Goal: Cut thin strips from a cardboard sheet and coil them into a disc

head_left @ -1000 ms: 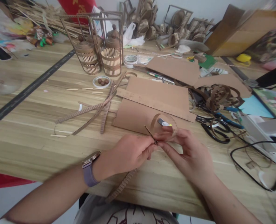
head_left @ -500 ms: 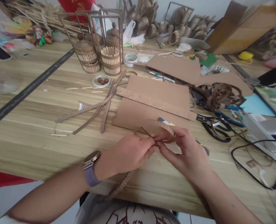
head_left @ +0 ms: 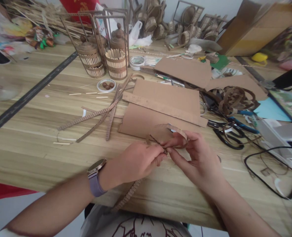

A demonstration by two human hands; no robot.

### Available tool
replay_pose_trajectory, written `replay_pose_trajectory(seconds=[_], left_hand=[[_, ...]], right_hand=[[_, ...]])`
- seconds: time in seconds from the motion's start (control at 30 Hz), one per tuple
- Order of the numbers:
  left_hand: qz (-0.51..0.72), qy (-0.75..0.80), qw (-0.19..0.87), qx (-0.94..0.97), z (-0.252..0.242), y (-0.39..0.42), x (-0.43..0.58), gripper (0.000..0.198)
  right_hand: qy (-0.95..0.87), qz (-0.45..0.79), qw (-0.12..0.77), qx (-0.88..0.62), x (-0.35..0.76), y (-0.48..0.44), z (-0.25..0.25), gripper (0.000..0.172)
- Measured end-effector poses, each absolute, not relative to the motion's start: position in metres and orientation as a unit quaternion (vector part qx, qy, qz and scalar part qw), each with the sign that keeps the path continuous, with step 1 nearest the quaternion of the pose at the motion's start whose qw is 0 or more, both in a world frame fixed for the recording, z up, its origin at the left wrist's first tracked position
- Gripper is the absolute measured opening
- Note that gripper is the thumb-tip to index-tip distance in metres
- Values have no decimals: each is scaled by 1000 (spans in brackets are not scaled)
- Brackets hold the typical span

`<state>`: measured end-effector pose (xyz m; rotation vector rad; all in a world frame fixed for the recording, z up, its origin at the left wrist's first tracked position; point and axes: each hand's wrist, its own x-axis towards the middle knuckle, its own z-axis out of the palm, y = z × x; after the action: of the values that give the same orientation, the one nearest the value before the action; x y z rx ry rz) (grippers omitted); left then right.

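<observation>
Both my hands meet over the front of the table, pinching a strip of corrugated cardboard. My left hand [head_left: 138,162], with a watch on its wrist, is closed on the strip, and a ribbed tail of the cardboard strip [head_left: 131,195] hangs below it towards the table edge. My right hand [head_left: 197,158] grips with thumb and fingertips beside the left. A curled part of cardboard strip [head_left: 179,131] loops around by the right fingers. Under the hands' far side lies a flat cardboard sheet [head_left: 160,115]. The exact pinch point is partly hidden by fingers.
Loose cardboard strips [head_left: 93,117] cross left of the sheet. Behind them stand a tape ring holding brown balls [head_left: 108,86] and small stick-sided buckets [head_left: 116,64]. Black-handled scissors [head_left: 228,138], a heap of curled strips [head_left: 238,98] and a black cable [head_left: 266,184] lie right.
The curled strip at my right fingers has shifted slightly right, and the right fingers have moved a little. Both hands keep their pinch on the cardboard.
</observation>
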<state>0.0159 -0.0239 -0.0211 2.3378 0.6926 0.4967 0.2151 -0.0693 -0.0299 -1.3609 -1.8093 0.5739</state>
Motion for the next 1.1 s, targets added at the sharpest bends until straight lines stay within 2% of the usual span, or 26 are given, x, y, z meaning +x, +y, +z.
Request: replay_pose_trajectory(seconds=[0.33, 0.53, 0.83, 1.1], left_hand=[[194, 284, 329, 879, -23, -23, 14, 24], [188, 266, 227, 918, -23, -25, 16, 28], [154, 268, 213, 927, -22, -26, 14, 36], [142, 286, 229, 919, -17, -25, 15, 32]], right_hand=[[-708, 284, 389, -516, 216, -69, -22, 36], [-687, 326, 391, -518, 214, -66, -23, 43], [-644, 417, 395, -506, 213, -60, -17, 35], [-682, 362, 381, -508, 215, -61, -17, 37]])
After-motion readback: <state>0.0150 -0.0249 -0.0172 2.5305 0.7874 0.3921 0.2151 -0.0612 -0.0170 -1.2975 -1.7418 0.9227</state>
